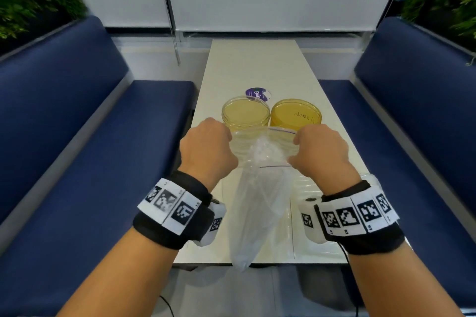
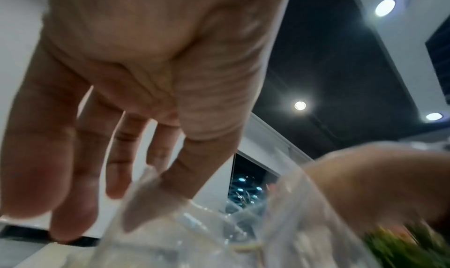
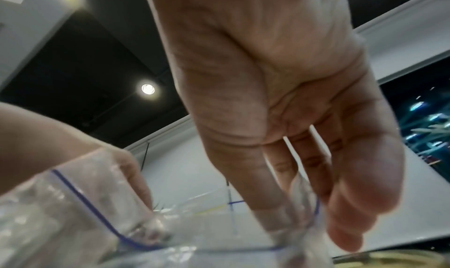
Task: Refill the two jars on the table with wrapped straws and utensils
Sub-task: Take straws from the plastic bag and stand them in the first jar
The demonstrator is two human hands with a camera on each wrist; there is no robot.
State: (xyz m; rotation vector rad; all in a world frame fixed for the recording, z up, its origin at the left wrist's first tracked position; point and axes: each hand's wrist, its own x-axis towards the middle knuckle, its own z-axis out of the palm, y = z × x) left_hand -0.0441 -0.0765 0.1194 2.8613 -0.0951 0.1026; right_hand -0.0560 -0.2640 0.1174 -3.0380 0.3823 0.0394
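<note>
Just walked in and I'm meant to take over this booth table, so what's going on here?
A person stands at the near end of the table and holds a clear zip-top bag by its mouth, the left hand pinching one side and the right hand the other, pulling it open. The bag hangs down past the near table edge. Just beyond the hands, two yellowish jars stand side by side, open-topped and looking empty. Nothing has gone into them yet.

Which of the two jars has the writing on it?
Look along the long pale table between the blue benches. Two yellowish jars stand side by side just beyond the hands. It is the right-hand jar, darker amber, with handwriting, unlike the paler left jar.
</note>
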